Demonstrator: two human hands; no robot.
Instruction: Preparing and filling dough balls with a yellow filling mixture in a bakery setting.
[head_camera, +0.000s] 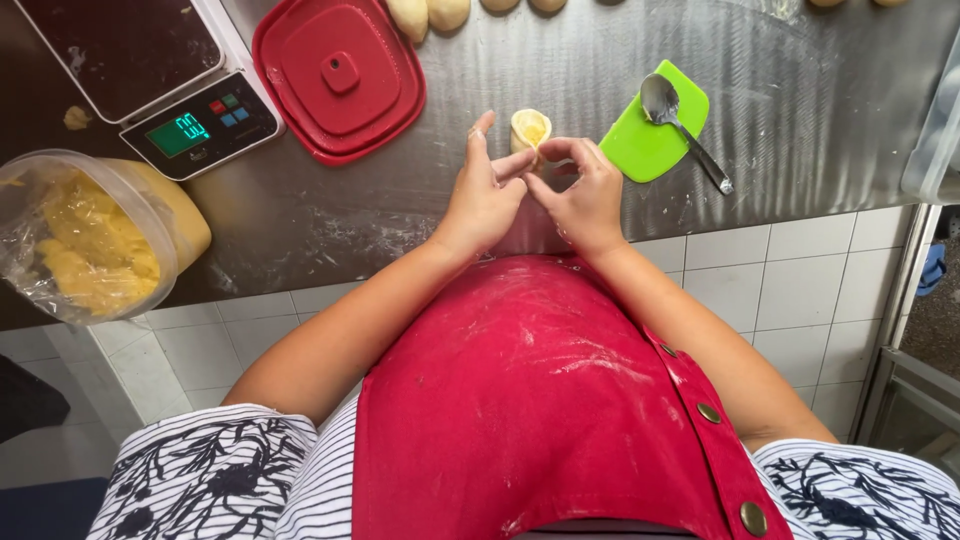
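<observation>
Stainless counter (780, 110), flour-dusted: left hand (485, 195) and right hand (585, 195) both pinch the filled dough piece (530, 130) held just above it; fingertips should gather edges evenly, sealing yellow filling inside without tearing.

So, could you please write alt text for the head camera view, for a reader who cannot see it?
Seen from above, a left hand and right hand pinch a small dough piece with yellow filling over a floured steel counter. Around them lie a red lid, a kitchen scale, a tub of yellow filling, and a spoon on a green scraper.
</observation>
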